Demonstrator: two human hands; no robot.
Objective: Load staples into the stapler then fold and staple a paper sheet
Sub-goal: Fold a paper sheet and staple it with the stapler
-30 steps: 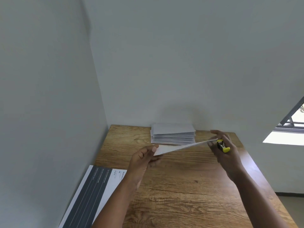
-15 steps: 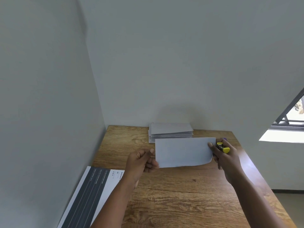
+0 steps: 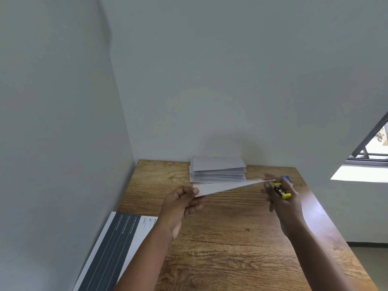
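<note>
Above the wood-grain tabletop, both hands are holding a folded paper sheet in the air, tilted so it is showing mostly as a thin white wedge. The left hand is pinching the sheet's near left corner, its grip closed on the paper. The right hand is gripping a small black-and-yellow stapler at the sheet's far right tip — the grip is wrapped around the tool, and the paper's point is meeting the stapler's front end. Behind the sheet, a squared stack of white folded papers is sitting against the smooth pale wall. A small blue box is peeking out just beyond the right fingers. At the tabletop's near left edge, a printed page with dark striped bands is lying flat — its text is too small to read.
</note>
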